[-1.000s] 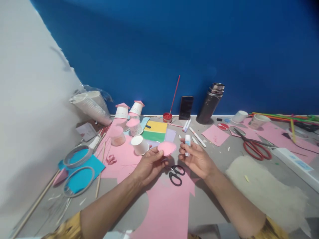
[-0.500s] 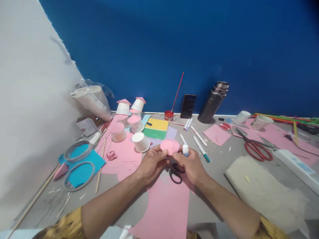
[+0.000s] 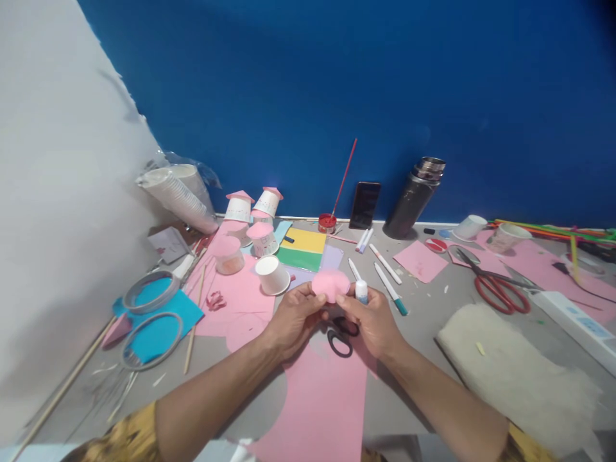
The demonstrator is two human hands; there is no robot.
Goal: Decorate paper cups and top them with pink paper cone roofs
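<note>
Both hands meet over the middle of the grey table. My left hand (image 3: 293,317) pinches a small pink paper cone (image 3: 330,283) by its near edge. My right hand (image 3: 370,319) touches the cone's right side with its fingertips and also grips a small white glue bottle (image 3: 361,290), which stands upright in the fist. Black scissors (image 3: 339,335) lie on the table just under the hands. A large pink paper sheet (image 3: 320,404) lies below them, between my forearms.
White paper cup (image 3: 272,274) and pink-topped cups (image 3: 262,237) stand to the left. Markers (image 3: 389,287), red scissors (image 3: 495,289), a steel flask (image 3: 414,197), a phone (image 3: 364,205), a red paint pot (image 3: 326,222) and a white power strip (image 3: 572,317) lie around. A cream fleece (image 3: 514,372) is at the right.
My right hand, with the glue bottle, moved left to meet the pink cone held by my left hand. The hands were apart a second ago and now both touch the cone.
</note>
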